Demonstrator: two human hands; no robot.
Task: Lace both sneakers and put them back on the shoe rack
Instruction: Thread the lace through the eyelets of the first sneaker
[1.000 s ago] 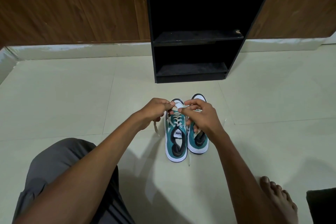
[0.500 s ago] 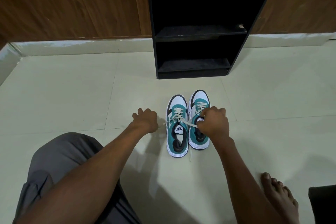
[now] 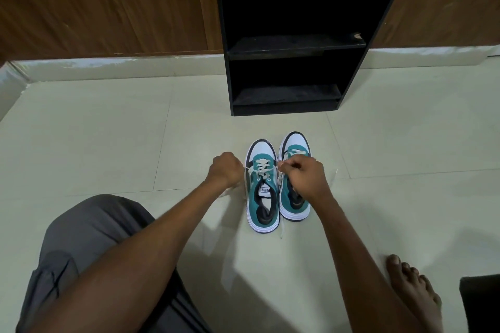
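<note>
Two teal, white and black sneakers stand side by side on the floor, toes toward the rack. The left sneaker [image 3: 262, 192] has a cream lace [image 3: 262, 167] crossed over its upper eyelets. My left hand [image 3: 226, 169] is a fist just left of it, gripping one lace end. My right hand [image 3: 304, 177] lies over the right sneaker [image 3: 295, 149] and pinches the other lace end, which runs taut across the left sneaker. The right sneaker's own lacing is mostly hidden. The black shoe rack [image 3: 295, 43] stands beyond, its shelves bare.
Pale floor tiles [image 3: 108, 130] surround the shoes. A wooden wall [image 3: 102, 3] and white skirting run behind the rack. My bent knee in grey trousers [image 3: 89, 251] is at lower left, my bare foot [image 3: 414, 286] at lower right, beside a dark object [image 3: 480, 303].
My hands came off the left sneaker's top eyelets and pulled apart sideways, drawing the lace ends out. Since half a second ago the left hand has shifted back toward the shoe.
</note>
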